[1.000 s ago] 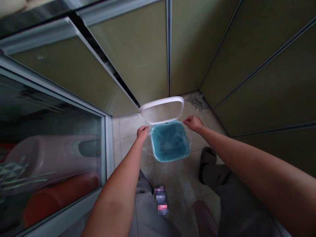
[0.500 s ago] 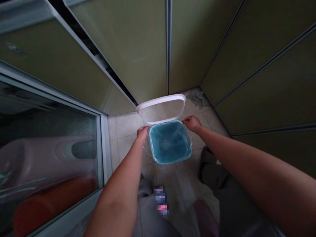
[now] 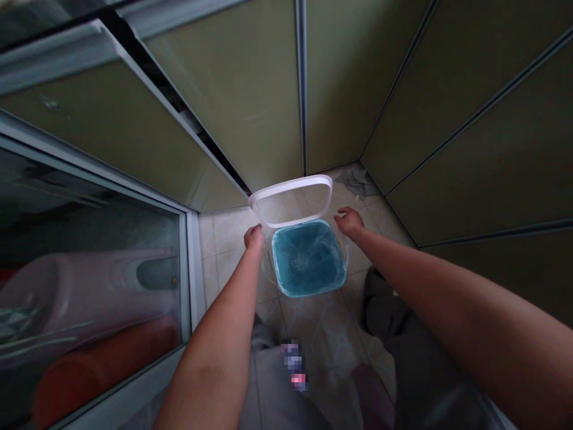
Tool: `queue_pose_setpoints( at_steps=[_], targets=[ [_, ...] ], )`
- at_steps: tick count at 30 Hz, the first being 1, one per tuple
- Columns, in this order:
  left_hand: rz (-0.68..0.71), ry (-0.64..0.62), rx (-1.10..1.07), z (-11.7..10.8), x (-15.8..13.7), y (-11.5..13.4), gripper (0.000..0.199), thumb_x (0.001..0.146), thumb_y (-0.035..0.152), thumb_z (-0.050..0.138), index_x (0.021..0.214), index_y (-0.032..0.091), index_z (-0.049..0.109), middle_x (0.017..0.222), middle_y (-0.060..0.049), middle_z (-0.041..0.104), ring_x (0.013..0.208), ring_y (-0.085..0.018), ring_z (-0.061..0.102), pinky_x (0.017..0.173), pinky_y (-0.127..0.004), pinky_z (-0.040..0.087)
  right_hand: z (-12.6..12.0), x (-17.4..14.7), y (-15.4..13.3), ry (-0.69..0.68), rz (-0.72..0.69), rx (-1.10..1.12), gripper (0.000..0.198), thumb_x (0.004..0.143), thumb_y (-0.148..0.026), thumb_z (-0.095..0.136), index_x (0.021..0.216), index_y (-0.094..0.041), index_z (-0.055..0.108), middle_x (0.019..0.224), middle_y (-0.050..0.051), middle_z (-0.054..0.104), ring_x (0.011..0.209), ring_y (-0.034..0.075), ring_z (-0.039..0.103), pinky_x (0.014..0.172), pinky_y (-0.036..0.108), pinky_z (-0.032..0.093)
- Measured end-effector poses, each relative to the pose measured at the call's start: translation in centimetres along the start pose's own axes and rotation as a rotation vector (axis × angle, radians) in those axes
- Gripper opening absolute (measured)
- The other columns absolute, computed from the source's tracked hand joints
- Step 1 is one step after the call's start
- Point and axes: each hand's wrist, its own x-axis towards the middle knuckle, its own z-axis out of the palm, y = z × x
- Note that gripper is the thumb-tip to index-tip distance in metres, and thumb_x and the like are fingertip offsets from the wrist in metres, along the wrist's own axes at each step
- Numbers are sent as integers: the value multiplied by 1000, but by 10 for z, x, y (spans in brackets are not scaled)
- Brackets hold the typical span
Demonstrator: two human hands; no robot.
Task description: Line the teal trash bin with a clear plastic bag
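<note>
L hand (image 3: 253, 237) & R hand (image 3: 350, 222) held either side of bin (image 3: 312, 294)

R hand is loosely spread; L hand's grip can't be told. Bin is stood on flr (image 3: 313, 325), lined w/ clear bag (image 3: 330, 242). White ring (image 3: 292, 187) is seen just behind bin, grey cloth (image 3: 358, 181) farther rt.

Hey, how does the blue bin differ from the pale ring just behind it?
Colour: the bin is blue, while the ring is whitish.
Build: the bin has walls and a bottom; the ring is only a frame, with the floor showing through it.
Pose: the bin's mouth faces up, whereas the ring tilts up at its far edge.
Shared: both the bin's mouth and the ring are four-sided with rounded corners.
</note>
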Motion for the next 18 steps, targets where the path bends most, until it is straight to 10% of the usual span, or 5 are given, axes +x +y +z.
queue_pose_setpoints(
  at_steps=[10,18],
  targets=[
    [30,-331,-385,-47,-46,65,58,82,63,57,115,17,72,86,-4,67,69,-12,61,68,-25,47,-59,-34,-52,-10,-519,89,39,91,-11,48,117,-15,78,116,9,77,102,21,69,91,27,51],
    [302,-389,135,-77,-75,8,55,72,64,71,100,16,77,87,-7,69,79,-19,63,74,-30,50,-81,-54,-9,-225,-505,-116,42,83,0,53,104,-21,82,112,4,78,103,18,70,89,21,49]
  ],
)
